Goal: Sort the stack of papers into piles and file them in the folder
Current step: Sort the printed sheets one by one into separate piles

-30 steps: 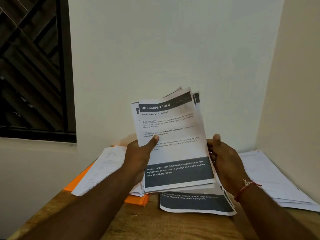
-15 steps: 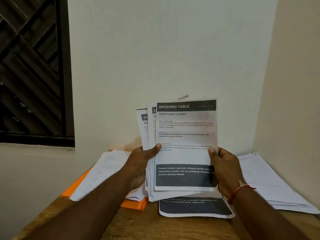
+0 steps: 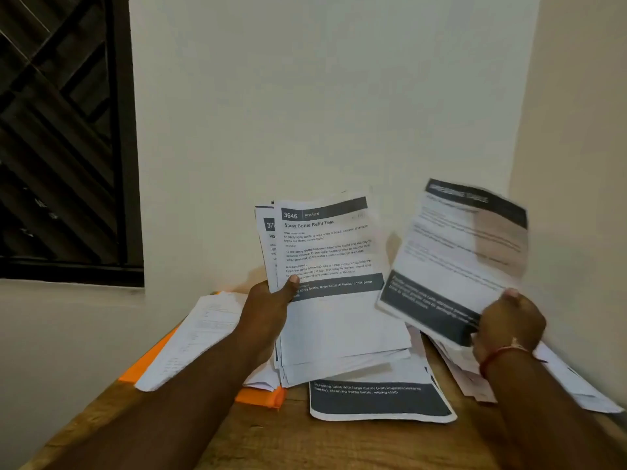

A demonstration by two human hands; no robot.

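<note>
Gripping: the left hand [image 3: 268,310] held the stack of papers [image 3: 336,300] upright above the table [image 3: 305,442], with the thumb pressed across the front page and the fingers hidden behind.
Front of stack: the heading read "3646 KITCHEN, Spray Bottle Refill Test", but the smaller print was hard to make out.
Left edge of stack: only slivers of the rear pages showed, with their headings cut off.
To the right: the right hand [image 3: 509,320] pinched the lower corner of a single sheet [image 3: 454,259], held apart from the stack.
Blur: the single sheet was smeared and its text unreadable.
Left of table: the orange folder [image 3: 261,398] lay flat, mostly covered by a pile of white pages [image 3: 196,334] and the left forearm.
Centre of table: a dark-banded sheet [image 3: 380,401] lay with its upper part hidden under the stack.
Right edge: another pile [image 3: 576,391] was partly hidden by the right arm and cut off by the frame.
</note>
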